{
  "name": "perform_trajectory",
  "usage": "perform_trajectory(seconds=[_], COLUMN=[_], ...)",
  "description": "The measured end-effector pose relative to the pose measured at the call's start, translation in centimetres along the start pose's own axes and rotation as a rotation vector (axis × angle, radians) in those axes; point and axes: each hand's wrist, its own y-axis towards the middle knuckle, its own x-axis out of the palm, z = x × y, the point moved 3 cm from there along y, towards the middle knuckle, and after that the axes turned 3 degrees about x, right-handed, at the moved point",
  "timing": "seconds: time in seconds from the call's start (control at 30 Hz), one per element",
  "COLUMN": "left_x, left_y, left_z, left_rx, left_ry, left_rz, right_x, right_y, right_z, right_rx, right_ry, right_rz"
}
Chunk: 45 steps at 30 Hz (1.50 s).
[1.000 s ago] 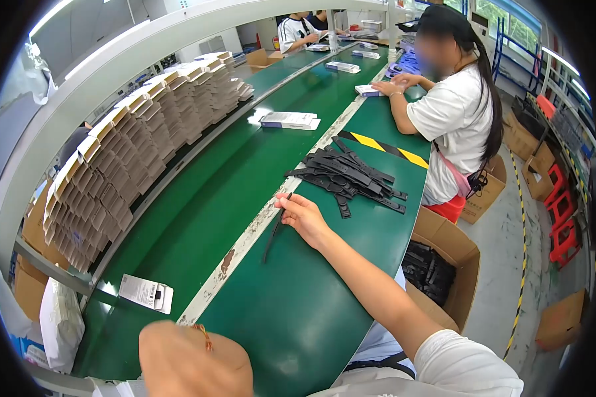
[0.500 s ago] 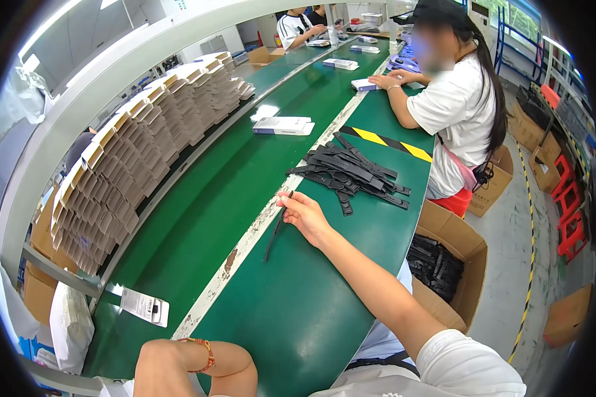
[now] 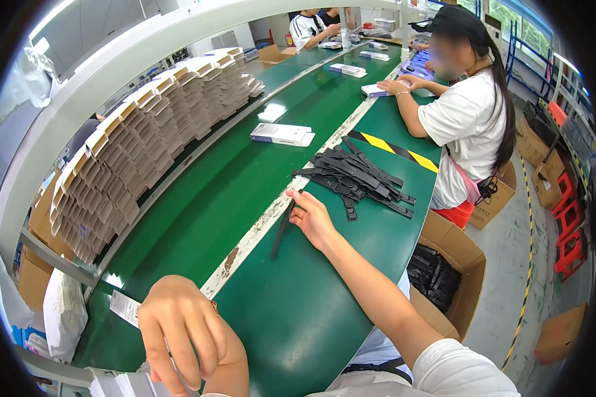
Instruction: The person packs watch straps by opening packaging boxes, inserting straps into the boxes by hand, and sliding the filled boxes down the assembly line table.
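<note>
My right hand (image 3: 311, 220) is pinching one end of a black strap (image 3: 282, 231), which hangs down over the white strip along the table. Just beyond it lies a pile of black straps (image 3: 357, 172) on the green table top. At the lower left my left hand (image 3: 182, 327) is raised over the belt, its fingers drooping and somewhat apart. I see nothing clearly held in it, though its palm side is hidden. A white printed box (image 3: 124, 307) lies on the belt, partly behind that hand.
Stacked open cartons (image 3: 112, 165) line the belt's left side. Another white box (image 3: 282, 134) lies on the green belt (image 3: 232, 178). A co-worker (image 3: 467, 112) sits at the far right, hands on a box. A cardboard box of black straps (image 3: 473, 271) stands beside the table.
My left hand has come up into view from below the frame's edge. My right hand keeps its pinch on the strap, which hangs at a slightly different angle. The view has shifted slightly.
</note>
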Motion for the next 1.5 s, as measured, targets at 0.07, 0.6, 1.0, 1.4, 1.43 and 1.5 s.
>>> perform_trajectory(seconds=[0.07,0.6,1.0,1.4,1.43,1.5], left_x=[-0.2,0.5,2.9,4.7,3.7,2.5], left_y=[-0.3,-0.5,5.8,3.0,2.2,1.1], left_z=[0.1,1.0,-0.2,-0.8,-0.1,0.7], left_rx=[-0.004,-0.003,-0.117,0.123,0.105,0.055], left_ry=[0.026,0.060,0.427,0.248,0.257,0.092], left_rz=[0.005,0.000,0.532,0.543,0.282,0.139], right_x=[0.2,0.5,0.4,0.5,0.3,0.2], right_y=[-0.1,-0.1,0.2,-0.2,0.0,0.1], right_z=[0.1,0.2,0.3,0.0,0.1,-0.1], right_rx=[0.002,0.026,-0.099,-0.014,-0.008,-0.008], right_ry=[0.013,0.069,-0.167,-0.046,-0.037,-0.026], right_rz=[-0.010,-0.051,0.008,-0.055,-0.041,-0.022])
